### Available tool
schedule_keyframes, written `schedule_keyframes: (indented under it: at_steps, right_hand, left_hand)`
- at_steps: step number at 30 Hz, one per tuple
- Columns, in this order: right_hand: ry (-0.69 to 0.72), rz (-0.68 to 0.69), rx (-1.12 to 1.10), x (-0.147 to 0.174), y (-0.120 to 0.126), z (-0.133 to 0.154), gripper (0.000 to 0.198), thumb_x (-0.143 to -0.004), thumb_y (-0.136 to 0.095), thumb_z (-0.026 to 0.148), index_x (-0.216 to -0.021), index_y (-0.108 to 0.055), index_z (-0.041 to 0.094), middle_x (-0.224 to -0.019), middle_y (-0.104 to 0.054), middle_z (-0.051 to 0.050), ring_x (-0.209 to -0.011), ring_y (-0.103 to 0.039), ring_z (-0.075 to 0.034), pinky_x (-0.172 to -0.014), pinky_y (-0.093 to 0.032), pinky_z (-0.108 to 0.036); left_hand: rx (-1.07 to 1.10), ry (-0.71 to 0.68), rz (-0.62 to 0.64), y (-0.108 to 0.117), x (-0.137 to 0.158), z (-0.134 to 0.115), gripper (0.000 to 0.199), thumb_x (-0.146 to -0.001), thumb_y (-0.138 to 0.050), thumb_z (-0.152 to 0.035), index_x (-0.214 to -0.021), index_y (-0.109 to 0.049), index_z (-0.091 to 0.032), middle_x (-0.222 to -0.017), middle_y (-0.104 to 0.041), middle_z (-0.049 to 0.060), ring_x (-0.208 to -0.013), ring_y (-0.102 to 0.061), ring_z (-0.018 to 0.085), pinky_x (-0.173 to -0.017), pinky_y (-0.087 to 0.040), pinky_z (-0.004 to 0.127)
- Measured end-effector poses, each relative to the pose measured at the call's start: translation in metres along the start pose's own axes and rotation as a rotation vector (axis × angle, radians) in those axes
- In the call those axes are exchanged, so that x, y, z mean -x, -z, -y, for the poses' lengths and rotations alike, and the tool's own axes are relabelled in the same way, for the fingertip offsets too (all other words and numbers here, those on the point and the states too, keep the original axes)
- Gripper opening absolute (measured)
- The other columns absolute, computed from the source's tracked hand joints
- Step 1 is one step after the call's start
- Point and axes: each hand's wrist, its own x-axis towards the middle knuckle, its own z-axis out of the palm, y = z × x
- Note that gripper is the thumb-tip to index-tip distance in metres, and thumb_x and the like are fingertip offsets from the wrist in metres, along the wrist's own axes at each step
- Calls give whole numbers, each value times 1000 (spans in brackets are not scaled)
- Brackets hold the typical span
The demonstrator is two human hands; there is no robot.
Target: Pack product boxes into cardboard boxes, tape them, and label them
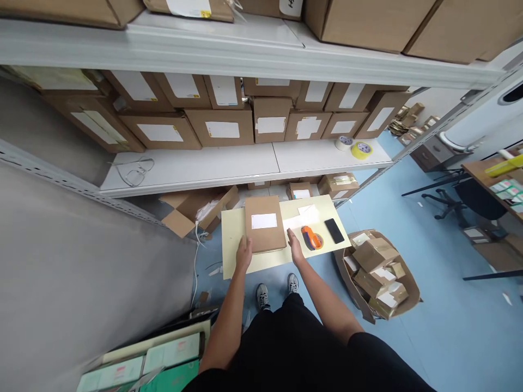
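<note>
A flat brown cardboard box (267, 234) with a white label (263, 221) lies on a pale yellow board (232, 228). My left hand (244, 255) is at the box's near left corner, its fingers against the side. My right hand (296, 247) is beside the box's right side, fingers stretched out and holding nothing, with a small gap. Right of it on the board are an orange tape dispenser (309, 236) with a tape roll (320, 240), a black phone (334, 231) and white paper slips (308, 213).
Metal shelving (204, 169) with labelled boxes stands ahead, bearing glasses (137, 172), a white tape roll (344, 143) and a yellow one (362, 149). A large carton (342, 267) of parcels is right on the floor, an open carton (183, 209) left. Green-and-white packages (171, 354) sit lower left.
</note>
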Motion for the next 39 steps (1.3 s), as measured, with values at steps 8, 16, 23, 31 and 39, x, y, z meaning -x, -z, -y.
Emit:
schedule_keyframes:
  at_steps: [8, 16, 23, 31, 39]
  right_hand:
    - [159, -9, 97, -50, 57, 42, 67, -95, -42, 57, -155, -48, 28, -164, -42, -3, -152, -39, -23, -122, -35, -44]
    - [48, -25, 293, -116, 129, 34, 64, -96, -45, 54, -152, -53, 24, -161, -48, -5, -150, -42, -24, -124, -33, -42]
    - [-73, 280, 846, -186, 169, 15, 54, -100, -47, 38, -151, -55, 21, -165, -41, -9, -156, -30, -31, -125, -31, -50]
    - [-72, 462, 867, -215, 170, -5, 18, -82, -75, 26, -98, -80, 21, -156, -53, -12, -158, -24, -34, -129, -21, -48]
    - [-60, 207, 729, -196, 173, 9, 66, -73, -77, 33, -137, -65, 23, -157, -51, -14, -148, -43, -37, -121, -36, -54]
  left_hand:
    - [-113, -347, -34, -67, -9, -95, 49, -98, -53, -35, -145, -57, -21, -149, -58, 11, -140, -51, 28, -120, -39, 42]
    - [-522, -260, 442, -207, -86, -126, 57, -96, -55, -29, -151, -49, -19, -154, -54, 12, -137, -53, 27, -113, -44, 38]
    - [-742, -98, 465, -271, -142, -101, 66, -78, -71, -22, -142, -54, -19, -144, -58, 15, -137, -49, 31, -106, -45, 36]
    - [-771, -24, 375, -280, -150, -98, 27, -79, -71, -24, -105, -73, -22, -119, -71, 9, -122, -57, 27, -98, -47, 35]
    - [-573, 124, 393, -253, -148, -119, 15, -78, -72, -31, -88, -79, -22, -96, -80, 8, -87, -71, 22, -75, -50, 30]
